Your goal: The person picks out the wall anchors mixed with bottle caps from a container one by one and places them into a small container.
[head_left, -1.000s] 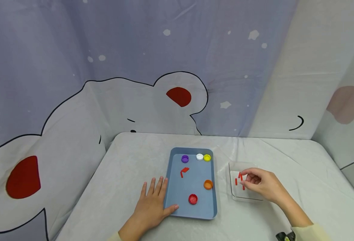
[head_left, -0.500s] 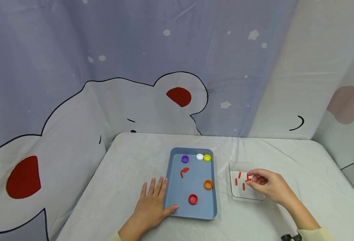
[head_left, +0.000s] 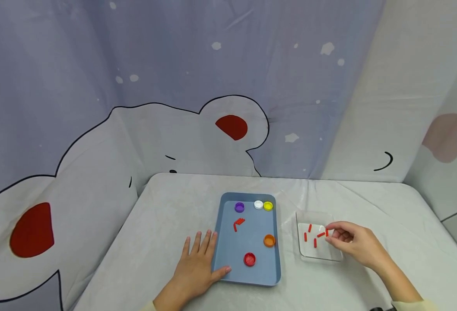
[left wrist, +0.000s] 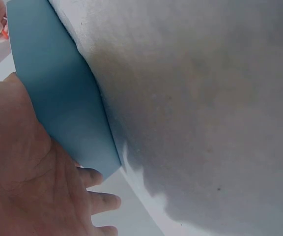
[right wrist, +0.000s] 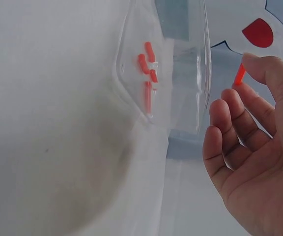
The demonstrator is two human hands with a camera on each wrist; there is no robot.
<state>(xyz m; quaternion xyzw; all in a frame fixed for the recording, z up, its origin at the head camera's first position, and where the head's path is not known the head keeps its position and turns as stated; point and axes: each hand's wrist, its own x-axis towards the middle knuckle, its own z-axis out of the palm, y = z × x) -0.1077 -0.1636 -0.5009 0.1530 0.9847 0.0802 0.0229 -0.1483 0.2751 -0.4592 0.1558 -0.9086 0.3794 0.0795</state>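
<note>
In the head view, my right hand (head_left: 353, 242) is over the right side of a clear plastic box (head_left: 322, 258). Its thumb and index finger pinch a short red stick (right wrist: 239, 74), held upright; the other fingers curl loosely. Several more red sticks (head_left: 315, 242) lie spread out on the box's floor. My left hand (head_left: 197, 270) lies flat, fingers spread, along the left edge of a blue-grey tray (head_left: 232, 270), its thumb over the near left corner. From the left wrist view, the palm (left wrist: 33, 172) is beside the tray's side wall.
Small round cups stand in the tray: purple (head_left: 239, 207), white (head_left: 258, 204), yellow (head_left: 268, 206), orange (head_left: 269, 240) and red (head_left: 249, 259). A little group of red sticks (head_left: 240, 221) lies near them. Behind the white-covered table (head_left: 174, 198) hangs a printed curtain (head_left: 174, 138).
My right hand has shifted right across the box, still pinching a red stick. Another stick, under its fingertips half a second ago, now lies apart from them. The left hand stays put.
</note>
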